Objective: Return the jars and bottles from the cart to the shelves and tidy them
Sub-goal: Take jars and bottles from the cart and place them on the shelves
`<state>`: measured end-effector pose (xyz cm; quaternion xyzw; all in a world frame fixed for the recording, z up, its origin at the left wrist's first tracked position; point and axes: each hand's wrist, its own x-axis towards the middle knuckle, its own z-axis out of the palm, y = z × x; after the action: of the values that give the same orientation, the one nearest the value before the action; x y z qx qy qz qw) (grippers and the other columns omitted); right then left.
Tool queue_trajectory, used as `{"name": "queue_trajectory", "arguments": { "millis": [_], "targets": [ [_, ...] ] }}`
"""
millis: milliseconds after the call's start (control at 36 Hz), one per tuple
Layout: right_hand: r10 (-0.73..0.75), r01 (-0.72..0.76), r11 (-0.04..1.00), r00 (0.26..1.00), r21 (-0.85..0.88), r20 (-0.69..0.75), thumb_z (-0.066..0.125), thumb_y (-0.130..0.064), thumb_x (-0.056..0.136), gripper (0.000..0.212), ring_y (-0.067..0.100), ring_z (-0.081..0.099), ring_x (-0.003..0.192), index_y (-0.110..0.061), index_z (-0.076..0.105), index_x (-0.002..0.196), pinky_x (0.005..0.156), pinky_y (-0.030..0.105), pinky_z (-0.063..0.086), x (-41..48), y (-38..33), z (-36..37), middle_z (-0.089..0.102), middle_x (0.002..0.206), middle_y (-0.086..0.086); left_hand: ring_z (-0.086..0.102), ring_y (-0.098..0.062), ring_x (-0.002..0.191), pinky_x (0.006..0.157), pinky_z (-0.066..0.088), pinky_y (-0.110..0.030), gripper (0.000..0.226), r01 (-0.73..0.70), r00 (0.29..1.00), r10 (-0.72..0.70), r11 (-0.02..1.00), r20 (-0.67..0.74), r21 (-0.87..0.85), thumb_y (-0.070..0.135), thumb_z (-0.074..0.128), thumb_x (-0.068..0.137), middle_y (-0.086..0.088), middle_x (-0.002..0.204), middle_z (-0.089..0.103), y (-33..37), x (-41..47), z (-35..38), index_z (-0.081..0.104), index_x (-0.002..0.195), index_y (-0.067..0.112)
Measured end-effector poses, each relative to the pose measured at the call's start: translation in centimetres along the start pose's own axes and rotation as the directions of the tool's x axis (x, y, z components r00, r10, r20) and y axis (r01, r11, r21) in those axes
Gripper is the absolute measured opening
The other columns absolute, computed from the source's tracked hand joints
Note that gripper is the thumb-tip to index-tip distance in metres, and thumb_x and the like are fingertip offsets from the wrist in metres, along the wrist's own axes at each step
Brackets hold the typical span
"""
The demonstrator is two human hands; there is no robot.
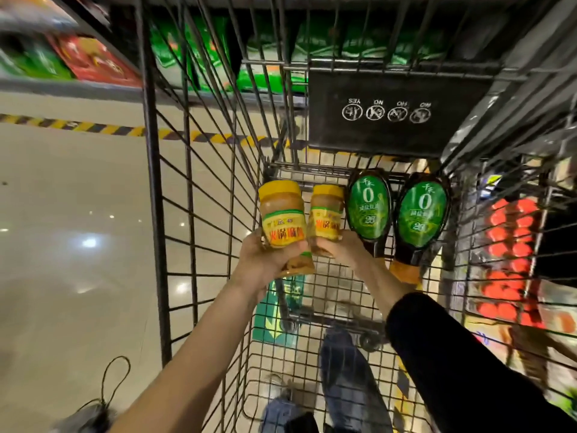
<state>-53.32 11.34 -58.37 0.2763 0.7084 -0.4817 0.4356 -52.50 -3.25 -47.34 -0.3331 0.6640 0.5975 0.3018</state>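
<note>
My left hand [262, 260] is wrapped round the lower half of the left jar [282, 220]. My right hand [343, 248] grips the base of the right jar [326, 214] the same way. Both jars sit side by side inside the cart [199, 182], toward its far end, lids pointing away from me.

I read this as the lift-out. I want firm holds low on each body, a little space so the jars don't knock, and a straight rise clear of the wire walls before turning to the blurred shelf [93, 60] at far left.

The jars are twins, with yellow screw lids, tan paste and yellow labels with red characters. Just to their right, the left bottle [368, 210] and right bottle [421, 214], both dark, lie flat on the cart floor with green labels up.
</note>
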Motion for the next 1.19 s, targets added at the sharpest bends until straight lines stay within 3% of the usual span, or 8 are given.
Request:
{"name": "queue_trajectory", "arguments": {
  "millis": [111,222,444,667,806,889,1056,1194],
  "targets": [
    [0.053,-0.052,0.996,0.999,0.070,-0.010,0.084,-0.041,0.052,0.049,0.020,0.063,0.093,-0.013,0.066,0.089,0.090,0.033,0.050,1.8,0.3,0.5,0.068,0.103,0.005,0.063,0.005,0.049,0.045,0.048,-0.009,0.025,0.000,1.000,0.000,1.000,-0.018,-0.019,0.005,0.074,0.074,0.000,0.079,0.066,0.4,-0.5,0.2,0.056,0.079,0.022],
    [0.048,-0.041,0.994,0.997,0.105,-0.061,0.077,-0.019,0.074,0.025,0.007,0.053,0.066,-0.022,0.053,0.068,0.058,0.010,0.043,1.0,0.1,0.5,0.057,0.073,-0.006,0.061,0.004,0.045,0.042,0.046,-0.006,0.027,0.006,0.999,-0.008,0.999,-0.050,-0.041,0.007,0.074,0.075,-0.002,0.077,0.064,0.7,-1.3,0.3,0.052,0.077,0.022],
    [0.018,-0.004,0.976,0.998,0.218,-0.063,0.081,-0.024,0.069,0.036,0.010,0.059,0.073,-0.011,0.070,0.101,0.063,0.016,0.045,-0.7,0.3,0.3,0.063,0.085,0.000,0.067,-0.015,0.084,0.056,0.050,-0.017,0.050,0.032,0.996,-0.032,0.999,-0.082,0.000,0.021,0.079,0.070,-0.008,0.100,0.069,1.1,-2.8,-0.1,0.054,0.113,0.014],
    [-0.078,0.081,0.915,0.997,0.396,-0.022,0.084,-0.023,0.062,0.022,0.023,0.067,0.093,-0.019,0.072,0.080,0.093,0.043,0.051,-5.8,0.0,-0.4,0.072,0.095,0.006,0.063,0.004,0.047,0.040,0.046,-0.009,0.027,-0.011,0.998,0.011,1.000,-0.057,0.005,0.007,0.074,0.075,0.004,0.072,0.066,2.4,-6.3,0.2,0.052,0.080,0.024],
    [-0.150,0.214,0.849,0.974,0.482,-0.169,0.080,-0.009,0.069,0.039,0.020,0.068,0.090,-0.005,0.068,0.106,0.077,0.027,0.057,-11.2,-1.1,-2.0,0.071,0.098,0.008,0.069,-0.005,0.072,0.053,0.051,-0.014,0.045,-0.082,0.996,0.083,0.994,-0.010,0.076,0.014,0.077,0.071,-0.001,0.093,0.072,3.9,-9.4,-0.4,0.058,0.111,0.013],
    [-0.188,0.278,0.806,0.958,0.523,-0.218,0.079,-0.007,0.069,0.028,0.005,0.068,0.064,-0.006,0.069,0.095,0.053,0.014,0.051,-14.8,-1.7,-3.5,0.071,0.074,0.000,0.066,0.005,0.059,0.046,0.048,-0.009,0.034,-0.144,0.989,0.142,0.987,0.028,0.075,0.005,0.075,0.072,0.013,0.065,0.072,5.3,-11.7,-0.5,0.054,0.094,0.021],
    [-0.247,0.435,0.696,0.892,0.572,-0.377,0.088,-0.020,0.056,0.049,0.039,0.066,0.094,-0.015,0.069,0.100,0.082,0.053,0.052,-21.6,-1.8,-5.1,0.073,0.100,0.010,0.068,-0.001,0.067,0.051,0.048,-0.007,0.039,-0.326,0.941,0.308,0.937,0.141,0.124,0.005,0.075,0.071,0.004,0.083,0.068,8.0,-16.1,-0.9,0.055,0.096,0.028],
    [-0.347,0.641,0.577,0.753,0.506,-0.558,0.082,-0.009,0.065,0.035,0.017,0.072,0.070,-0.020,0.070,0.096,0.053,0.028,0.055,-28.8,-1.7,-5.8,0.076,0.086,-0.002,0.070,-0.012,0.081,0.069,0.057,-0.022,0.046,-0.477,0.865,0.428,0.864,0.261,0.164,0.007,0.079,0.065,0.001,0.090,0.072,10.2,-20.0,-1.1,0.059,0.106,0.017]
  ]
}}
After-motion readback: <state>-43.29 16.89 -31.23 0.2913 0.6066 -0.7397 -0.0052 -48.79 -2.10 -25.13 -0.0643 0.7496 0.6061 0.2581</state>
